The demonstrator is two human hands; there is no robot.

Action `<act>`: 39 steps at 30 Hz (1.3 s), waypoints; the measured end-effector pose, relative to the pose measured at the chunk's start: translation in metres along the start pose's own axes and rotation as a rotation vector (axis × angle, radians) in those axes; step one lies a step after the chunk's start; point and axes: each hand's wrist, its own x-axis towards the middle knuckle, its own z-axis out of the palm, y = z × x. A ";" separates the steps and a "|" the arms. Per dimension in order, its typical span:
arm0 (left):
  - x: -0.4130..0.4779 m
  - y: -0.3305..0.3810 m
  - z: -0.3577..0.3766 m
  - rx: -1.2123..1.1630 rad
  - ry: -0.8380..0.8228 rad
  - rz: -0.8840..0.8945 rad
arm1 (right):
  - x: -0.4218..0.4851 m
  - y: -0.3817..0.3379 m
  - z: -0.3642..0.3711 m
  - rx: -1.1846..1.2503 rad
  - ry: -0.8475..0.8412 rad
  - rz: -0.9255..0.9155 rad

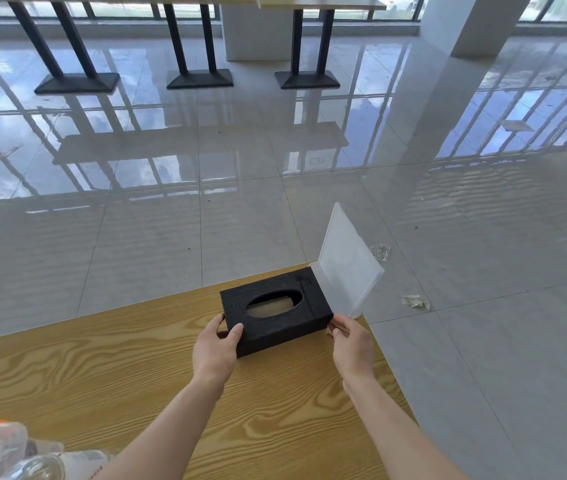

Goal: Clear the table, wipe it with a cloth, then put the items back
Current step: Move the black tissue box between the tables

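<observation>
Reaching forward from the near edge, both forearms stretch over the wooden tabletop (102, 358) toward its far right corner, where a black tissue box (285, 329) sits with its oval opening facing up. The left hand (214, 348) grips the box's left end, thumb on the near face and fingers (219, 322) curled round the far side. The right hand (353, 344) meets the box's right end, its fingers bent and pinching at the near corner. A translucent white plastic stand (348, 268) rises upright just beside the box, at the tabletop's right edge. A clear plastic bag (8, 448) of things lies at the near left. Two crumpled scraps (415, 302) lie on the tiled floor (171, 220) beyond.
</observation>
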 end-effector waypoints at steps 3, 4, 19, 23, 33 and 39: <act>0.001 -0.002 -0.001 -0.013 -0.008 -0.005 | 0.001 0.001 -0.002 0.005 -0.010 0.001; 0.002 -0.003 -0.001 -0.019 -0.012 -0.012 | 0.002 0.001 -0.002 0.006 -0.017 -0.002; -0.002 -0.010 0.002 -0.049 -0.020 0.002 | 0.003 0.009 -0.018 0.014 -0.056 -0.034; -0.001 -0.008 0.002 -0.053 -0.024 -0.005 | 0.006 0.003 -0.015 -0.027 -0.111 -0.093; 0.000 -0.005 0.001 -0.028 -0.040 -0.006 | 0.009 -0.001 -0.014 -0.030 -0.109 -0.086; 0.002 0.003 0.001 0.005 -0.019 0.008 | 0.009 -0.003 -0.013 -0.027 -0.118 -0.083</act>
